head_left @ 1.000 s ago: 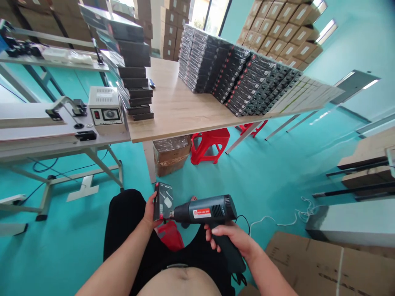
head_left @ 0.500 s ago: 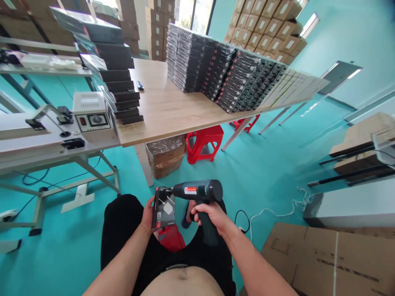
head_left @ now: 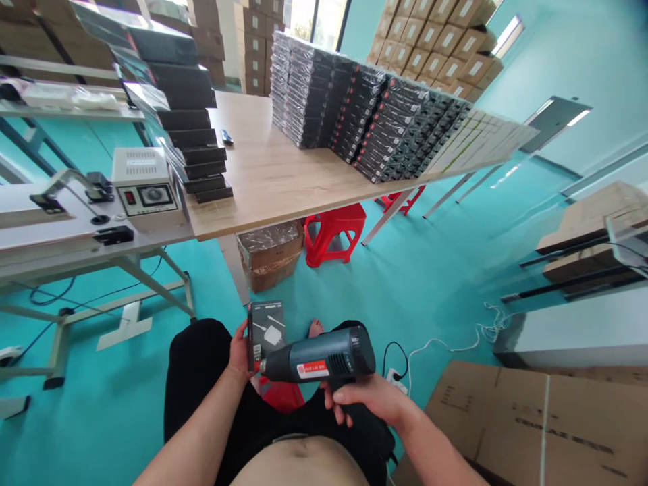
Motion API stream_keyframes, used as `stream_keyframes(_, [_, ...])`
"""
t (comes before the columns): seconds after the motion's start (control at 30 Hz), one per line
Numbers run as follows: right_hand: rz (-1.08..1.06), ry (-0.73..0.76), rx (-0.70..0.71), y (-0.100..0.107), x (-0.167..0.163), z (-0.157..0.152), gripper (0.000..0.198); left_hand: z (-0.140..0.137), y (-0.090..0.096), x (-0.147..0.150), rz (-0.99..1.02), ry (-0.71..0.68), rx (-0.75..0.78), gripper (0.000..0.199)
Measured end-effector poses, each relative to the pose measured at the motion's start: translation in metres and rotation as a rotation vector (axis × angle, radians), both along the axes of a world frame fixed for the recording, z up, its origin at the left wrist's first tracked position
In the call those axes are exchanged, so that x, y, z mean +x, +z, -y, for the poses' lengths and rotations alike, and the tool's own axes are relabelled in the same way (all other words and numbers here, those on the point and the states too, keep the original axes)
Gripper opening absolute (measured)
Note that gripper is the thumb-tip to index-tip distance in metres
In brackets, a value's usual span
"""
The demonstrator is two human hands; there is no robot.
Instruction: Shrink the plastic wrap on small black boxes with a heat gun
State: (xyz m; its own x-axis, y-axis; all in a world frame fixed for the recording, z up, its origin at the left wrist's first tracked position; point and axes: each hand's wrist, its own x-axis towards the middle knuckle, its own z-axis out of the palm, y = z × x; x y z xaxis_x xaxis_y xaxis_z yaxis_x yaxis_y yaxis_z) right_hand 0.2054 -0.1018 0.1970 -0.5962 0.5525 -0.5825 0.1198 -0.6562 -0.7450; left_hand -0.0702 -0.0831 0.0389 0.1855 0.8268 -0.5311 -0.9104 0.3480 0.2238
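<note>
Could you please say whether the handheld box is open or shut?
The box in the left hand looks shut: its printed face is flat; no raised flap shows.

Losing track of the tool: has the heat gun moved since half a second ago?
Yes: the heat gun has shifted lower in view, farther from the wooden tabletop and its front edge.

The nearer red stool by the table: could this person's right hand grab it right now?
Probably not as things stand: the right hand is wrapped around the handle of the heat gun, and the red stool stands farther out, seemingly partly under the table.
</note>
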Motion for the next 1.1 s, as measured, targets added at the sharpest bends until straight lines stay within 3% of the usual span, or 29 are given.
stream_keyframes(0.07, [0.02,-0.094,-0.007,-0.003,0.007,0.0,0.03,0.0,-0.001,0.0,0.007,-0.01,-0.006,0.044])
stream_keyframes(0.17, [0.024,-0.426,-0.087,-0.013,0.013,-0.008,0.025,0.002,-0.001,-0.001,0.025,-0.086,-0.034,0.046])
stream_keyframes(0.23, [-0.058,-0.556,-0.184,-0.018,0.017,-0.014,0.024,0.003,-0.001,-0.001,0.03,-0.136,-0.034,0.045])
stream_keyframes(0.33, [-0.161,-0.603,-0.273,-0.02,0.02,-0.02,0.025,0.004,0.001,0.001,0.027,-0.185,-0.031,0.042])
stream_keyframes(0.53, [-0.175,-0.619,-0.312,-0.015,0.016,-0.021,0.025,0.004,0.002,0.006,-0.008,-0.27,-0.065,0.043])
stream_keyframes(0.8, [-0.18,-0.547,-0.268,-0.017,-0.002,-0.026,0.024,0.005,0.013,0.009,-0.034,-0.269,-0.083,0.041])
stream_keyframes(0.9, [-0.133,-0.474,-0.157,-0.011,-0.01,-0.023,0.026,0.005,0.016,0.011,-0.024,-0.257,-0.089,0.041])
stream_keyframes(1.1, [0.037,0.029,0.051,0.017,-0.011,-0.015,0.028,0.005,0.013,0.01,0.006,-0.243,-0.09,0.045])
